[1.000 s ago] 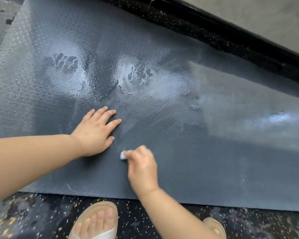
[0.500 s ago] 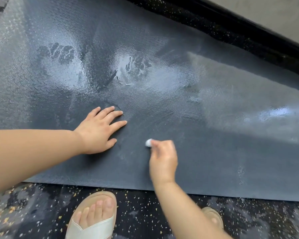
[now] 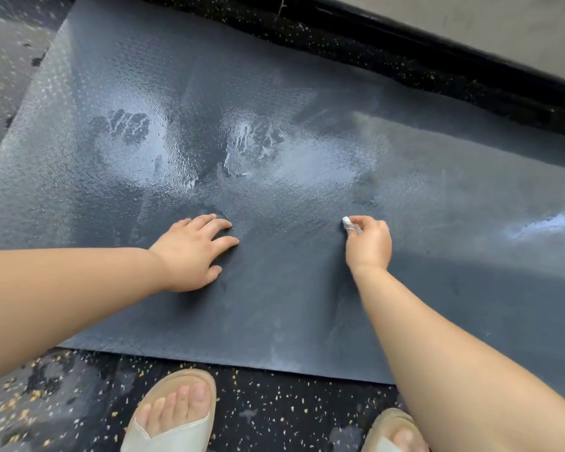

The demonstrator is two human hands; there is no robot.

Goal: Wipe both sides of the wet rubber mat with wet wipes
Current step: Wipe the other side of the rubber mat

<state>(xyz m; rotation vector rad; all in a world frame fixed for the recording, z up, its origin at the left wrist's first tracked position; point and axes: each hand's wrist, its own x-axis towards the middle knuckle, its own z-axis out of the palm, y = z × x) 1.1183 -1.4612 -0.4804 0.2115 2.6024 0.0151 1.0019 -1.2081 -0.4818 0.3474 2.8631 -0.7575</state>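
Since the earlier frames, head view: the right hand with the wet wipe has travelled rightward across the rubber mat, from just beside the left thumb to well apart from the left hand. The left hand has kept its place, and two handprints remain in the water film farther out.

Head view, now: the rubber mat lies flat on the speckled floor. Its near edge is just in front of the sandals and its far edge runs along a black ledge. The left hand rests palm down, fingers straight and spread, pressing the mat. The right hand's fingers are curled round the bunched wet wipe, a white tip of which shows at the fingertips and touches the mat.

Handling, judged: the mat looks thin, limp and textured, probably floppy rather than stiff, and weighty for a sheet. The glossy film toward the middle and far side suggests a slippery surface, while the near strip looks duller. The bracing palm is sensible. For turning it over, the near edge or a corner, taken with both hands, seems the best hold. The wipe is soft, light and small, so many passes are likely needed.
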